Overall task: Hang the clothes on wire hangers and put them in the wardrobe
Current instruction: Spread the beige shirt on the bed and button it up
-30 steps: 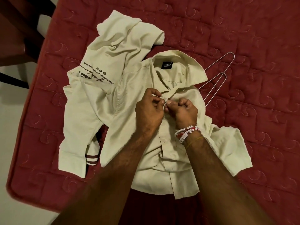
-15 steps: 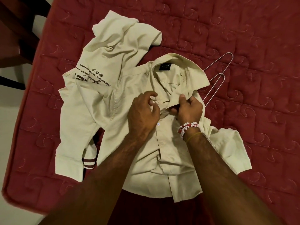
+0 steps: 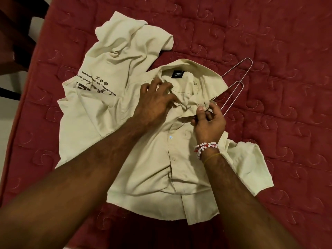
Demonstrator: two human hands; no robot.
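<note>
At the far left a dark wooden piece of furniture (image 3: 16,33) is standing just off the red quilted bedcover (image 3: 269,33). A crumpled cream T-shirt with dark printed lettering (image 3: 122,51) is lying on that cover, partly under the garment being worked on.

The left hand (image 3: 156,103) is reaching onto the left side of the collar with its fingers spread and bent. Whether they are actually nipping cloth I cannot tell.

The cream short-sleeved button-up shirt (image 3: 161,168) is lying front-up on the bed, buttoned lower down and open at the neck. The right hand (image 3: 208,121), wearing a red and white beaded bracelet (image 3: 206,147), is pinching the right collar point between thumb and forefinger.

Further right, two thin silver wire hangers (image 3: 241,83) are lying on the cover, their near ends tucked under the collar edge.

The person seems to be opening the neck, so the shirt is not yet on a hanger. The next move is probably calling for one hand to be taking up a hanger while the other is holding the neck open. The wardrobe is not in view.
</note>
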